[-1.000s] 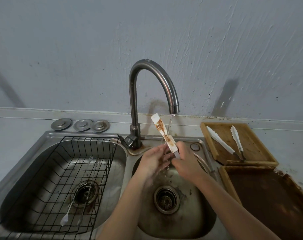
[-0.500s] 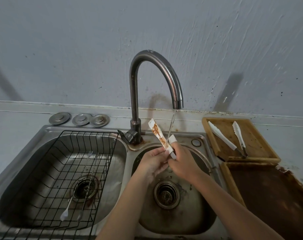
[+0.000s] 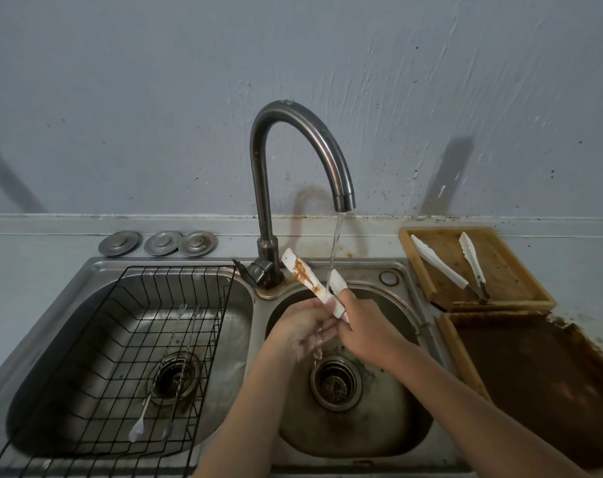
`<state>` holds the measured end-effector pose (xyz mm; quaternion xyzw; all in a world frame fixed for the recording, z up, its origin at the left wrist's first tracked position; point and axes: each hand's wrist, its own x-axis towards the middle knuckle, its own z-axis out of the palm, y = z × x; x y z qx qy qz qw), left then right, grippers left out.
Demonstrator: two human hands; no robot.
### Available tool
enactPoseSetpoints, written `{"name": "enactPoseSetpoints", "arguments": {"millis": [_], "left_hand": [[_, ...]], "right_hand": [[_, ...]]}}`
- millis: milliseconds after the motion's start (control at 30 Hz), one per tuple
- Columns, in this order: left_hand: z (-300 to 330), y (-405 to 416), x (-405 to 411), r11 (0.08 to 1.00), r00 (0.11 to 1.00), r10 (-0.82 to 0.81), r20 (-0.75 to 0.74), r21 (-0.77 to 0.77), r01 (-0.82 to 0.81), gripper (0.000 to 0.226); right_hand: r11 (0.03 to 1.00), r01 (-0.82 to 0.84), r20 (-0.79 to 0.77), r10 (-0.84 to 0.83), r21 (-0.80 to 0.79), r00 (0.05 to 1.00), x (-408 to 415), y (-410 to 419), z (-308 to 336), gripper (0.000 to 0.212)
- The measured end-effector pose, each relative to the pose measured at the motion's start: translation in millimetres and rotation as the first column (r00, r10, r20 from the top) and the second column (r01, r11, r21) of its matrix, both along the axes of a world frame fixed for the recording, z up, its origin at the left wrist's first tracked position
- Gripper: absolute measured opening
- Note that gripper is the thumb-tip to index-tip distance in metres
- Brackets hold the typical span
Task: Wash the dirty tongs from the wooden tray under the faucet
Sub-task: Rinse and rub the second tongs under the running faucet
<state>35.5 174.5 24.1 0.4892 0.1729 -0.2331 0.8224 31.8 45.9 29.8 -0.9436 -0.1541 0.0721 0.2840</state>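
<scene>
A pair of white tongs (image 3: 313,286) is held over the right sink basin (image 3: 407,419), gripped by both hands at its lower end. The right hand (image 3: 365,326) is closed around the lower part of the tongs, thumb uppermost. The left hand (image 3: 305,327) is half-curled, palm up, with its fingers (image 3: 324,327) touching the tongs from below, just left of the right hand. The two white blades are seen projecting up and to the left from the hands; the left blade carries brown residue along its inner face. A thin water stream (image 3: 335,250) from the faucet (image 3: 293,167) falls onto the right blade just above the right thumb, and water is seen dripping below the hands toward the drain (image 3: 335,382).

To the right of the right hand, well apart, a wooden tray (image 3: 431,270) is noted with two further white tongs (image 3: 438,262) lying in it. A second tray with a dark brown surface (image 3: 534,374) lies nearer the camera. To the left of the left hand, a black wire rack (image 3: 127,339) sits in the left basin, with utensils under it. Three metal drain covers (image 3: 160,243) rest on the counter behind it.
</scene>
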Motion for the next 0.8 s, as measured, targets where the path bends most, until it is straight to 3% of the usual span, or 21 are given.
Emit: {"name": "enactPoseSetpoints", "arguments": {"millis": [100,233,333,433,567,667,733,800], "left_hand": [[2.0,-4.7,3.0,0.996,0.995,0.084,-0.049,-0.021,-0.085,0.023],[3.4,-13.9,-1.0,0.998,0.998,0.06,0.024,-0.009,-0.06,0.012],[4.5,-12.0,1.7,0.995,0.997,0.071,-0.015,-0.07,-0.072,0.008],[5.9,-15.1,4.9,0.959,0.98,0.166,-0.11,-0.212,-0.187,0.02],[1.0,-19.9,2.7,0.964,0.981,0.185,-0.066,-0.182,-0.194,0.019],[-3.3,-11.9,2.4,0.98,0.989,0.14,-0.038,-0.135,-0.144,0.014],[-2.8,-6.4,4.1,0.97,0.986,0.142,-0.09,-0.188,-0.157,0.011],[-2.1,-5.6,4.5,0.944,0.976,0.157,-0.15,-0.266,-0.193,0.026]], "right_hand": [[1.0,0.004,0.015,-0.005,0.013,1.0,0.9,0.8,2.3,0.023],[0.997,0.039,0.011,-0.04,0.07,0.999,2.9,-4.3,3.9,0.019],[0.997,0.018,0.004,-0.018,0.069,1.0,2.5,-12.2,5.8,0.023],[0.997,0.022,0.007,-0.022,0.072,1.0,2.2,-13.9,6.3,0.022],[0.994,0.045,-0.038,-0.041,0.096,0.998,0.8,-15.6,4.2,0.01],[0.996,0.026,-0.072,-0.019,0.089,0.997,-0.9,-20.6,8.7,0.021],[0.997,0.02,-0.085,-0.014,0.073,0.996,-1.0,-22.9,12.6,0.026],[0.999,0.009,-0.077,-0.006,0.049,0.997,-1.3,-23.5,14.9,0.03]]}}
